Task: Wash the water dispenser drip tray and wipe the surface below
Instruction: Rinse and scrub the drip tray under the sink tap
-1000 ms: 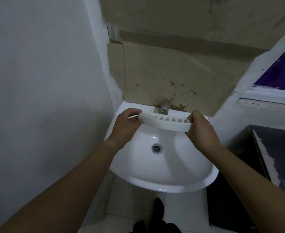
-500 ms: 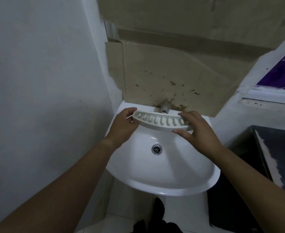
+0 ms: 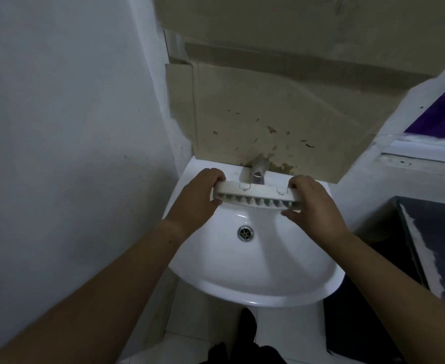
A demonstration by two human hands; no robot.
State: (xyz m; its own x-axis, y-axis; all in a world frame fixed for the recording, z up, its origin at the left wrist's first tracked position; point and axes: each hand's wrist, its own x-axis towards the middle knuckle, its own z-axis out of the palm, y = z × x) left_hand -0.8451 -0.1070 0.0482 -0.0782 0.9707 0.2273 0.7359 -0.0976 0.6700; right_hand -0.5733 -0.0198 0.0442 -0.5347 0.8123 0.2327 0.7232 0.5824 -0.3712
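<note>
While left hand, right hand grip ends — white slotted drip tray tilted.

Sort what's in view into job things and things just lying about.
Job: white slotted plastic drip tray, gripped by left hand and right hand; white ceramic basin; grey metal tap.
Lying about: stained brown cardboard sheet; dark counter.

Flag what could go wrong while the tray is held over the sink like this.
1. The left hand and right hand hold the drip tray only by its ends; once wet, a grip may slip and drop it into the sink.
2. The tray sits tilted close to the faucet, so water could spray onto the stained cardboard behind.
</note>
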